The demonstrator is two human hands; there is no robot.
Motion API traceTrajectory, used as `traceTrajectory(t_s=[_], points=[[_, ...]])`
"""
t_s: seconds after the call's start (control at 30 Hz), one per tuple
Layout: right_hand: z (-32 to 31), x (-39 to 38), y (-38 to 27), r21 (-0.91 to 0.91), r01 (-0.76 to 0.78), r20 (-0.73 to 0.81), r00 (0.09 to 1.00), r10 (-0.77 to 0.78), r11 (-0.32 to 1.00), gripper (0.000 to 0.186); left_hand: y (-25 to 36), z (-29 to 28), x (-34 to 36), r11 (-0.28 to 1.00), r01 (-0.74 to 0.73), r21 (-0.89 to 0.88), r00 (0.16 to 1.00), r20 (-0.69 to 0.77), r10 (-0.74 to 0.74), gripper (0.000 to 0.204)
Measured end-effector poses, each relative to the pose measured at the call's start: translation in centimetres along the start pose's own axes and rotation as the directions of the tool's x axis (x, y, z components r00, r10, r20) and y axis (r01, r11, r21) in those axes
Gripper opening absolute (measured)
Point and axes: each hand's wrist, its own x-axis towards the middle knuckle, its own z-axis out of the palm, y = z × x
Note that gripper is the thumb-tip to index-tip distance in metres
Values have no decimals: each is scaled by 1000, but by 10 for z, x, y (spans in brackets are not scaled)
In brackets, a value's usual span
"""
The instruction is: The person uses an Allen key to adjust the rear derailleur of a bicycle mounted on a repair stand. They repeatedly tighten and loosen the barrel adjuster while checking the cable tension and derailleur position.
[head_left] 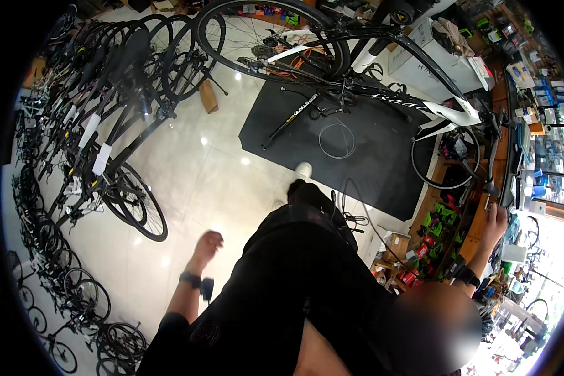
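Observation:
My left hand [207, 248] hangs over the pale tiled floor, fingers loosely curled and nothing visible in them. At the far right, my right hand [496, 222] is at the wooden workbench [478, 230], its fingers bent together. A small, thin, light-coloured piece [487, 202] shows at its fingertips, too small to name. Just beyond that hand is the handlebar [495, 156] of a black-and-white road bike [401, 103], raised above a dark mat. Both wrists carry black bands. A round blurred patch covers part of my right arm.
On the dark mat [276, 164] lie a loose black frame tube [291, 120] and a coiled thin cable [336, 139]. Several parked bikes [116, 119] line the left side. A white carton [429, 59] stands behind the road bike. Boxes and small parts fill shelves on the right.

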Motion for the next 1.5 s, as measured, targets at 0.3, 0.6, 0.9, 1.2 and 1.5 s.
traceTrajectory(t_s=[0.3, 0.6, 0.9, 1.2, 1.5], points=[[208, 55, -256, 347, 210, 369, 866, -339, 914, 13, 258, -38, -134, 577, 24, 816, 975, 108, -194, 35], [382, 9, -357, 666, 359, 449, 507, -736, 654, 10, 487, -54, -35, 614, -785, -87, 612, 44, 789, 32], [578, -107, -349, 676, 330, 545, 380, -748, 660, 16, 326, 5, 304, 772, -635, 19, 772, 33, 635, 33], [702, -157, -343, 615, 434, 493, 441, -750, 659, 21, 235, 1, 503, 586, -787, -195, 590, 44, 806, 26], [701, -152, -385, 420, 350, 300, 817, -492, 837, 24, 271, -22, 565, 753, -456, -474, 730, 284, 621, 23]])
